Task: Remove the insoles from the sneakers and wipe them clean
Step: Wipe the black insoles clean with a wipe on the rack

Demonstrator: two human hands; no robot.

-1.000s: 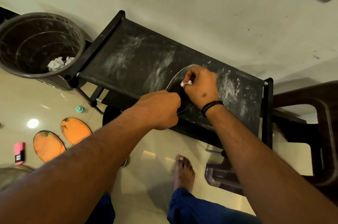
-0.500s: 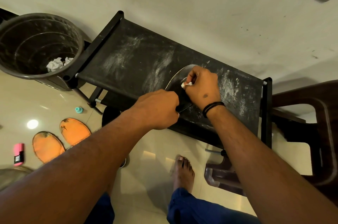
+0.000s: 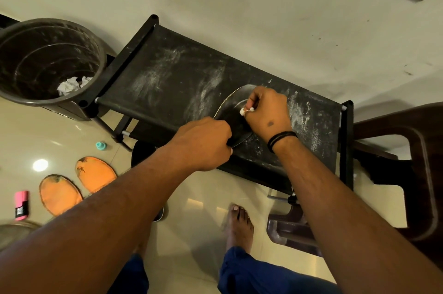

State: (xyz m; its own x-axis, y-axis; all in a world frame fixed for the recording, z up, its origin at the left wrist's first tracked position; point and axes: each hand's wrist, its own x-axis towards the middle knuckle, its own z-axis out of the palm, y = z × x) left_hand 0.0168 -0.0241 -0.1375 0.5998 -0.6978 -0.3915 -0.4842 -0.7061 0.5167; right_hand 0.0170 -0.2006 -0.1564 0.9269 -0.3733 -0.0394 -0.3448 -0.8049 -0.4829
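Observation:
A dark insole (image 3: 233, 108) with a pale edge lies on the dusty black top of a shoe rack (image 3: 167, 78). My left hand (image 3: 203, 145) is closed on its near end and pins it down. My right hand (image 3: 266, 111) presses a small white wad of tissue (image 3: 245, 111) onto the insole's middle, fingers curled tightly around it. Two orange insoles (image 3: 94, 173) (image 3: 60, 194) lie side by side on the tiled floor at the lower left. A dark shoe (image 3: 143, 152) under the rack is mostly hidden by my left forearm.
A dark bin (image 3: 48, 63) with crumpled white tissue inside stands left of the rack. A pink object (image 3: 21, 205) and a small teal cap (image 3: 101, 145) lie on the floor. A brown plastic chair (image 3: 395, 173) stands at the right. My bare foot (image 3: 239, 224) is below.
My right hand with the tissue has shifted slightly along the insole in a rubbing motion. My left hand has stayed on the near end.

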